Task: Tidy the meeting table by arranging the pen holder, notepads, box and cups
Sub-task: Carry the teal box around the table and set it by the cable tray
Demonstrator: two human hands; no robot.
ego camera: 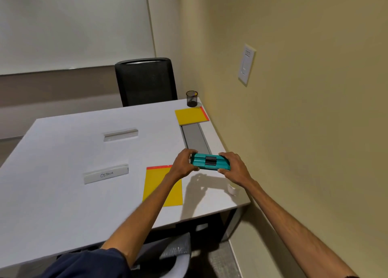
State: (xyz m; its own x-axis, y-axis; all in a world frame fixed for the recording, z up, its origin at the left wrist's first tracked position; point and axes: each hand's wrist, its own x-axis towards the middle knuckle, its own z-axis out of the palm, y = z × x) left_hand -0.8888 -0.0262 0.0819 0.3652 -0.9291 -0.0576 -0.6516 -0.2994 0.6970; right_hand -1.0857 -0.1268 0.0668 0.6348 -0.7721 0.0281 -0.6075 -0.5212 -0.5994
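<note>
I grip the teal box (210,161) by its two short ends, right of the frame's centre. My left hand (184,162) curls round its left end and my right hand (233,168) round its right end, fingers bent over the far edge and thumbs on the near side. A black clip-like part sits across the middle of the box. The hands' shadow falls on the white table (63,193) just below them. Under my left forearm lies a yellow notepad (154,181), its red strip toward the top of the frame. A second yellow notepad (191,116) lies higher up, near the table's far right corner, with the dark mesh pen holder (191,99) just above it. A grey strip (196,138) set in the tabletop runs between that notepad and the box. A white cup (233,189) shows partly below my right wrist, at the table's right edge. Left of centre stand two name cards (106,174), and a black chair (146,81) is at the table's far side.
</note>
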